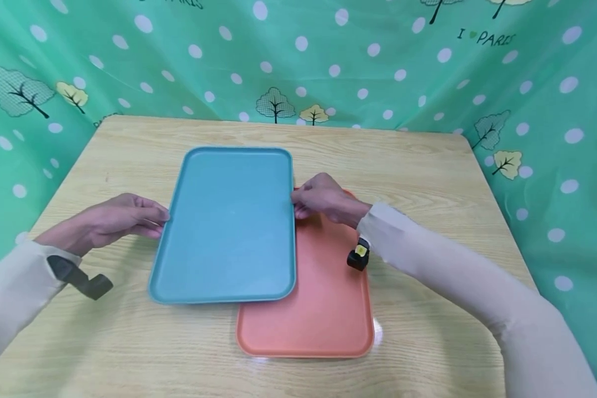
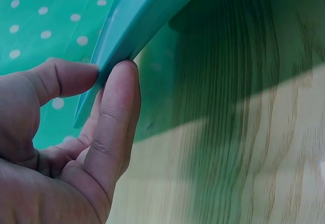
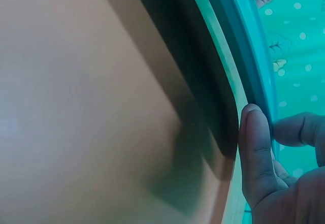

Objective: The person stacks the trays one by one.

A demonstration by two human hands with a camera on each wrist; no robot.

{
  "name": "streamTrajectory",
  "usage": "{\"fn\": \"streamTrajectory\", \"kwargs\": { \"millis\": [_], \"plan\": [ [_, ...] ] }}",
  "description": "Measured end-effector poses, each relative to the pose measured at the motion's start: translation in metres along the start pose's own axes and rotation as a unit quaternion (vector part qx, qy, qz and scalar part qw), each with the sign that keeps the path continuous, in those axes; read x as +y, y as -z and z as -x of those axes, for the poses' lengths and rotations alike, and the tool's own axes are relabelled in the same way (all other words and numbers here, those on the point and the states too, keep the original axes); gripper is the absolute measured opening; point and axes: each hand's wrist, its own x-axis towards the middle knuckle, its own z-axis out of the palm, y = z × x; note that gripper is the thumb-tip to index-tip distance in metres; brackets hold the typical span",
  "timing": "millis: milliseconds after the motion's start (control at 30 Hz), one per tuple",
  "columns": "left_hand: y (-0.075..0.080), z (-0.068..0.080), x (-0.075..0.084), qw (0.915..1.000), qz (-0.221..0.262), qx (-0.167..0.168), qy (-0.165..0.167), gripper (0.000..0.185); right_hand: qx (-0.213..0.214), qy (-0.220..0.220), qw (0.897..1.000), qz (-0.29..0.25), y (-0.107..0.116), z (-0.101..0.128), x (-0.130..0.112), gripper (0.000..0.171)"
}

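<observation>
We hold the blue tray (image 1: pixel 229 221) by both long sides: our left hand (image 1: pixel 111 221) pinches its left rim and our right hand (image 1: pixel 323 200) pinches its right rim. It is lifted a little and partly covers the orange tray (image 1: pixel 318 309) on the desk (image 1: pixel 428 166). It does not sit squarely on top yet. Both trays have nothing in them.

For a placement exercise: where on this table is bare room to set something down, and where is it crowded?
Bare table: the far strip behind the blue tray, the right side beyond the orange tray, the near left corner. Crowded: the middle, with both trays overlapping and hands at the blue rim.
</observation>
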Motion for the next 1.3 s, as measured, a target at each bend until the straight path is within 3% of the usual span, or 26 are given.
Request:
{"fn": "streamTrajectory", "kwargs": {
  "millis": [400, 1300],
  "plan": [
    [-0.029, -0.004, 0.018, 0.9999, 0.005, -0.011, -0.007, 0.015, 0.002, 0.016, 1.0, -0.015, 0.022, 0.02, 0.021, 0.022],
    [-0.092, -0.019, 0.041, 0.9991, 0.013, -0.033, -0.022, 0.016, 0.015, 0.029, 0.999, -0.036, 0.063, 0.051, 0.076, 0.024]
  ]
}}
